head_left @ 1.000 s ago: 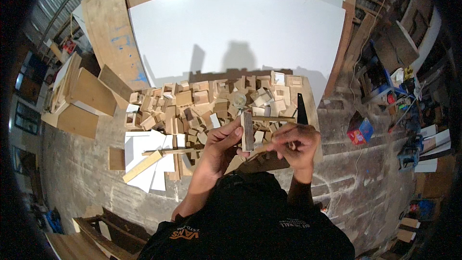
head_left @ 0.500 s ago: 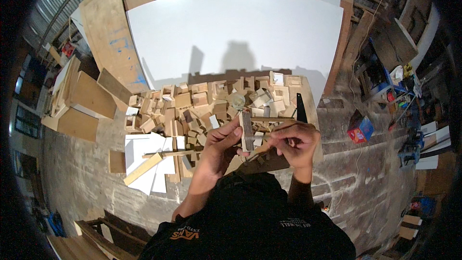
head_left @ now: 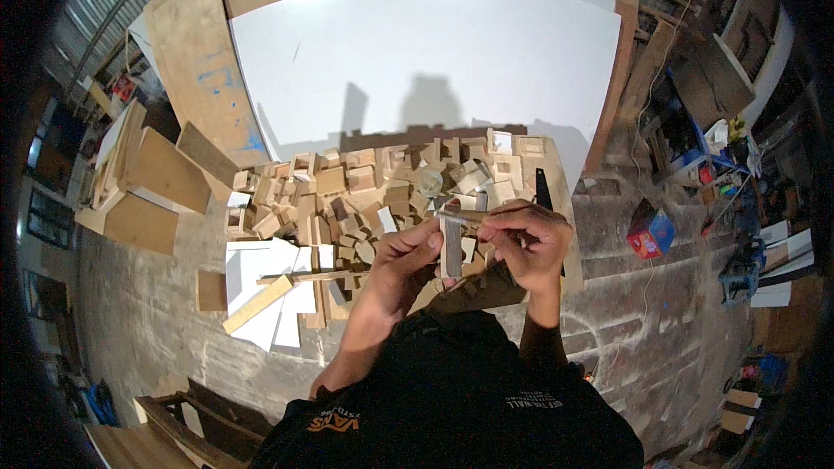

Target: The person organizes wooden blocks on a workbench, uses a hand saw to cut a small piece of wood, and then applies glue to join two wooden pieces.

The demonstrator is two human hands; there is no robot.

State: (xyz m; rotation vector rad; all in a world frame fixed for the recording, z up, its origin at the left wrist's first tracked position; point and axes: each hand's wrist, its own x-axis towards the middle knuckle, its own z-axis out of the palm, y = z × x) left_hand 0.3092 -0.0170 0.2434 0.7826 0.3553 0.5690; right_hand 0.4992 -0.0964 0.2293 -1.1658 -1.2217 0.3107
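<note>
My left hand [head_left: 401, 267] is closed around the side of a small wooden block [head_left: 452, 250], upright, with a greyish long face turned up. In my right hand [head_left: 530, 241] a slim stick-like tool [head_left: 469, 219] is pinched between thumb and fingers. Its tip lies across the far end of the block; whether it ends in bristles is too small to tell. Just beyond the hands stands a round clear container [head_left: 430, 181]. Many small wooden pieces and little open boxes [head_left: 360, 178] are heaped on the worktable [head_left: 563, 200] around it.
A black saw blade [head_left: 543, 189] lies at the table's right. White sheets [head_left: 261, 274] and a wood strip [head_left: 258, 304] lie at the left. A large white panel [head_left: 426, 52] rises behind the table. On the floor at right sits a red-and-blue box [head_left: 650, 233].
My right hand has moved the stick-like tool from the block's near end to its far end. My left hand still holds the block, now shifted slightly nearer and right.
</note>
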